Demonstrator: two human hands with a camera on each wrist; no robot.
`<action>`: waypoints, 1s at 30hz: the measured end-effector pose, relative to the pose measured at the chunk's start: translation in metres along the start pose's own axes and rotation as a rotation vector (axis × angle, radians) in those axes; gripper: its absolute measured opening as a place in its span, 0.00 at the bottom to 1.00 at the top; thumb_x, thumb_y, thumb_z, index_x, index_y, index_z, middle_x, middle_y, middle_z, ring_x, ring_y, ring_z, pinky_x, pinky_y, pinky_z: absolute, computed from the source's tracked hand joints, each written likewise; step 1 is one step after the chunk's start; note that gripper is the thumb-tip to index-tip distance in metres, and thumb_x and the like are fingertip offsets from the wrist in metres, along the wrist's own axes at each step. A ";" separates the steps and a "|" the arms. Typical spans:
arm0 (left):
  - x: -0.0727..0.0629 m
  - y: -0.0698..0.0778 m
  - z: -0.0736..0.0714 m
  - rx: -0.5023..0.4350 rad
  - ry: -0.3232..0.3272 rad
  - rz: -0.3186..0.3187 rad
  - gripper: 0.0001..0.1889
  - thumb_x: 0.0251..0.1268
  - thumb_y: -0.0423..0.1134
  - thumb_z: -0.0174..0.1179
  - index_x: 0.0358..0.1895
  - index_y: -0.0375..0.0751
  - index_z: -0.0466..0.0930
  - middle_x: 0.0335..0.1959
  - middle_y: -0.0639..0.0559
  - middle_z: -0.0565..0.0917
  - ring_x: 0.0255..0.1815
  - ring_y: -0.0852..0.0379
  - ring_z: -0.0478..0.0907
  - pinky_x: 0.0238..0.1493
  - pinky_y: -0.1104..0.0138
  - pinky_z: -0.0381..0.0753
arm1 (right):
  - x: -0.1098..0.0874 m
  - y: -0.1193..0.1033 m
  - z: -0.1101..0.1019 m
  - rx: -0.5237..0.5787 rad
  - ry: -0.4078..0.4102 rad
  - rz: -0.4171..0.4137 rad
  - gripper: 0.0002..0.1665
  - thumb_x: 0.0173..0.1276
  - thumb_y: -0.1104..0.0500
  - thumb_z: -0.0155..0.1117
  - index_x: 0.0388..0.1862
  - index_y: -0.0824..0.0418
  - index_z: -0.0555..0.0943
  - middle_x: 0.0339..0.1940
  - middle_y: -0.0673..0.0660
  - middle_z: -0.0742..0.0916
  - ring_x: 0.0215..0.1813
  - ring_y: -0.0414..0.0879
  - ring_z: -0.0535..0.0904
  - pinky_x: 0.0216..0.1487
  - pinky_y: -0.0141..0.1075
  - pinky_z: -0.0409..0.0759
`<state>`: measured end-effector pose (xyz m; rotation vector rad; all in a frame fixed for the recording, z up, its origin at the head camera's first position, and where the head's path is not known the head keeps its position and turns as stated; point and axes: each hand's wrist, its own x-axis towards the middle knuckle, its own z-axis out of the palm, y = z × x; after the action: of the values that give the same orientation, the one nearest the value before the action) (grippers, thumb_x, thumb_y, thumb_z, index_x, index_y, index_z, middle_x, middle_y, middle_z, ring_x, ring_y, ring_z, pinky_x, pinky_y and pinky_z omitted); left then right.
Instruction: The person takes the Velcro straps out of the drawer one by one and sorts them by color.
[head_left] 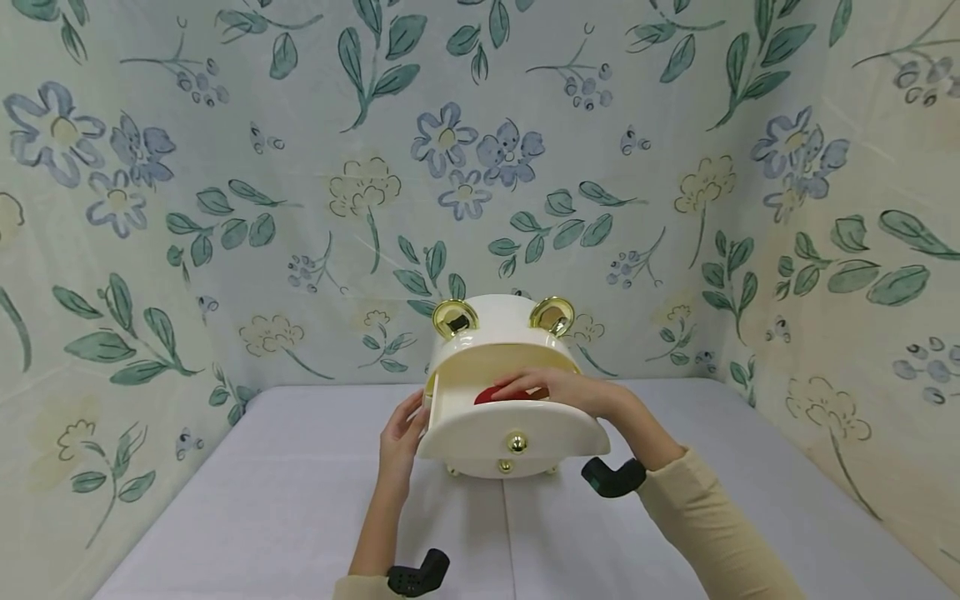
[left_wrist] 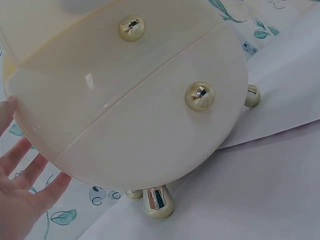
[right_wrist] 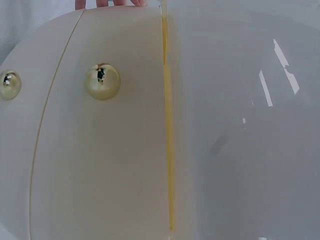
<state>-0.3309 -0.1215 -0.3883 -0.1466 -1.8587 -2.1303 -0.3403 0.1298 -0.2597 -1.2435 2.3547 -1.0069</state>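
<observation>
A white, rounded cabinet (head_left: pixel 457 465) with gold ears stands on the table, its upper drawer (head_left: pixel 465 429) pulled out. Inside the drawer lies a red thing (head_left: pixel 486 395), mostly covered by my right hand (head_left: pixel 558 390). That hand reaches over the drawer front from the right, its fingers on the red thing; the thumb's hold is hidden. My left hand (head_left: pixel 401 433) rests against the cabinet's left side. In the left wrist view, the left hand's fingers (left_wrist: pixel 32 170) are spread along the rounded edge. The right wrist view shows the cabinet front (right_wrist: pixel 100 160), not the red thing.
Gold ball knobs sit on the upper drawer front (head_left: pixel 517 442) and the lower front (head_left: pixel 505 467). Short gold feet (left_wrist: pixel 159 202) hold the cabinet up. A white cloth with a centre seam covers the table (head_left: pixel 300 492). Floral fabric (head_left: pixel 315 208) hangs behind and at both sides.
</observation>
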 end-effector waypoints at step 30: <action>0.001 -0.004 -0.001 0.008 0.007 0.001 0.23 0.64 0.48 0.54 0.61 0.47 0.67 0.63 0.51 0.69 0.60 0.56 0.70 0.51 0.72 0.76 | -0.019 -0.001 -0.008 -0.229 0.171 0.112 0.22 0.63 0.56 0.56 0.57 0.52 0.75 0.63 0.58 0.72 0.62 0.58 0.65 0.55 0.51 0.72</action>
<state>-0.3331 -0.1220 -0.3920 -0.1376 -1.8624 -2.1196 -0.3326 0.1486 -0.2549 -1.1243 2.7024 -0.8584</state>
